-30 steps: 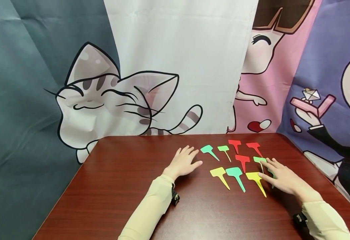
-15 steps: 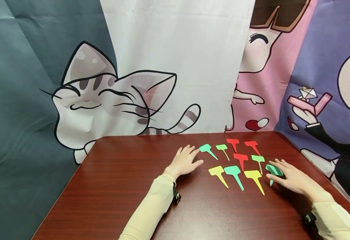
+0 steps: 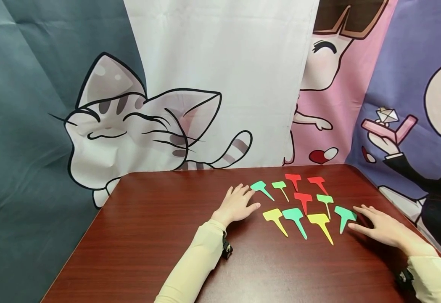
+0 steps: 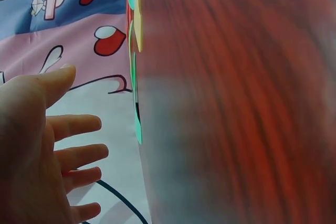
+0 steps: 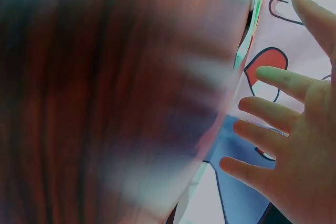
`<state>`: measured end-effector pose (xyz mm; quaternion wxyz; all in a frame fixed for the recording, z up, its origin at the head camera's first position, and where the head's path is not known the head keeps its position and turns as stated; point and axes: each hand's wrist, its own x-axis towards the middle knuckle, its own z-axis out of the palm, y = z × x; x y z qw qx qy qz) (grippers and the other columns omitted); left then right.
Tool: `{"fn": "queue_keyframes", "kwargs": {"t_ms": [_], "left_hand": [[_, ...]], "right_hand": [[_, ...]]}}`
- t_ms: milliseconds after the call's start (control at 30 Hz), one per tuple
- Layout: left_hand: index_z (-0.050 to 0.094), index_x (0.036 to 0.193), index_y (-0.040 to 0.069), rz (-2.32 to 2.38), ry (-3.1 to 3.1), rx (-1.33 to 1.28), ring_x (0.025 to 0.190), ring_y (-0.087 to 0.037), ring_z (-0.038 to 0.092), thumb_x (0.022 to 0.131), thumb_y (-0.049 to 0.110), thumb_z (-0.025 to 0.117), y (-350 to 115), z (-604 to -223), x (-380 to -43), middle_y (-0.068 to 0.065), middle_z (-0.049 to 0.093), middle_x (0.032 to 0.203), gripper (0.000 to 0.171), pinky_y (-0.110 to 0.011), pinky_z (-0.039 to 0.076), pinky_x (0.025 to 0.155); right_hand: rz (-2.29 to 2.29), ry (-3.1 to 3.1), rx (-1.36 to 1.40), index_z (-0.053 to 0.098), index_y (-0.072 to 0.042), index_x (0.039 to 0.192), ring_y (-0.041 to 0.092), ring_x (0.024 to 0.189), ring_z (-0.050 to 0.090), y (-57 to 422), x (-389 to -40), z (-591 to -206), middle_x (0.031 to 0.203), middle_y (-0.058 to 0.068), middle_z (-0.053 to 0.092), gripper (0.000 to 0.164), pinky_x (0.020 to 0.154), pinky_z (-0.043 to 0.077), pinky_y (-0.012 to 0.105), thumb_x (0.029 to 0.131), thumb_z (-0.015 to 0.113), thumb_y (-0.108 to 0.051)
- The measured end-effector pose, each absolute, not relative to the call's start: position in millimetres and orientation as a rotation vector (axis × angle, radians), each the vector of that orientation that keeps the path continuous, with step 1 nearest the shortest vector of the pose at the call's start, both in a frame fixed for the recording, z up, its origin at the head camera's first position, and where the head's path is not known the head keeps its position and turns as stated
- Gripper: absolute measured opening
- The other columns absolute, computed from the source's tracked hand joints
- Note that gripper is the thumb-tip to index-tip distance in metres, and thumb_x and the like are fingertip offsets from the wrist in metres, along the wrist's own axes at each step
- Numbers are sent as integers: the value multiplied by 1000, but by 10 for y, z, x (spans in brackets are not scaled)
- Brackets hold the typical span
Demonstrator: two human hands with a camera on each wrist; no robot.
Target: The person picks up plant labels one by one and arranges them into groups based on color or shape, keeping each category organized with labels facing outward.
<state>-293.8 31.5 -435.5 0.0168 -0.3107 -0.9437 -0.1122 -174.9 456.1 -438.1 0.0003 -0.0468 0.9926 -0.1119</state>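
Observation:
T-shaped plant labels lie spread over the right half of the table. Three are teal: one (image 3: 259, 187) at the far left, one (image 3: 294, 215) in front, one (image 3: 344, 213) at the right. Two are yellow (image 3: 273, 215), two light green (image 3: 324, 199), three red (image 3: 303, 198). My left hand (image 3: 236, 205), fingers straight and spread, is beside the far-left teal label; whether the fingertips touch it I cannot tell. My right hand (image 3: 383, 227) hovers just right of the right teal label with extended fingers. In both wrist views each palm holds nothing.
The brown wooden table (image 3: 148, 244) has rounded far corners. Behind it hangs a cloth backdrop (image 3: 220, 50) with a cartoon cat and figures. A dark band with a small device (image 3: 226, 248) is on my left wrist; another (image 3: 405, 277) is on my right.
My right hand has moved to the right, away from the labels, uncovering the right teal label. My left hand has shifted very slightly right. The labels keep their arrangement.

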Motion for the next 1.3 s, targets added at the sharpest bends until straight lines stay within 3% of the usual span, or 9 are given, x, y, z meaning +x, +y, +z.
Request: {"fn": "queue_keyframes", "kwargs": {"t_ms": [833,1300], "left_hand": [[48,140,21,-286,-2933,-999,145,-25,23,96,57,37,517,-4333,-2750,-3,38,151,58,-51,18,116],[65,122,18,-231,-2935,-955,144,-26,24,95,56,39,599,-4349,-2588,-4,38,151,54,-51,19,115]], "right_hand": [[-250,3106,-284,53,3,129,56,118,44,4845,-1877,-4403,132,38,45,83,89,38,65,72,74,-53],[-282,3101,-343,57,4,127,54,116,48,4870,-1979,-4392,129,37,49,84,87,42,62,67,79,-51]]}}
